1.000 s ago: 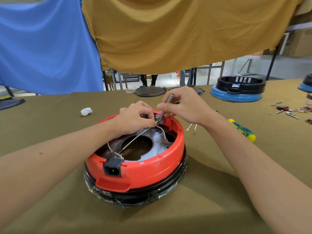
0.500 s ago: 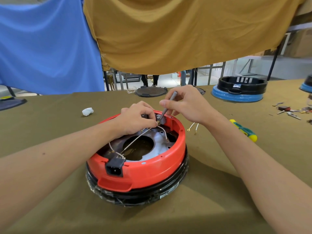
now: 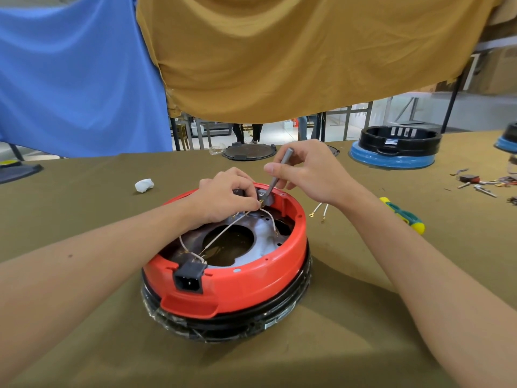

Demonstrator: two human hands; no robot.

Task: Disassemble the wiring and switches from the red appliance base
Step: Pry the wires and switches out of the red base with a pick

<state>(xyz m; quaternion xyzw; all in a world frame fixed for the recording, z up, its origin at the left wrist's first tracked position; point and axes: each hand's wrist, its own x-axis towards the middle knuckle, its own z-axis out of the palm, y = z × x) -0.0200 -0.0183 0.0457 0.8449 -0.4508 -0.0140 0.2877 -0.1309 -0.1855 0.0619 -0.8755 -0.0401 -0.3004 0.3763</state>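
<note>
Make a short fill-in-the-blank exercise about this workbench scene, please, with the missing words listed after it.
1. The right hand holds a thin grey ____.
2. The black power socket sits in the wall of the ____ appliance base.
3. The left hand pinches a ____ wire.
4. A green and yellow screwdriver lies on the person's ____ side.

Missing words: tool; red; white; right

Workshop: cloth-covered workbench [image 3: 84,219], stripped appliance bases [image 3: 391,152], loose screws and terminals [image 3: 481,183]

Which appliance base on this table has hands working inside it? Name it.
The red appliance base nearest the camera: the left hand and right hand work at its far rim. The blue base sits untouched.
</note>
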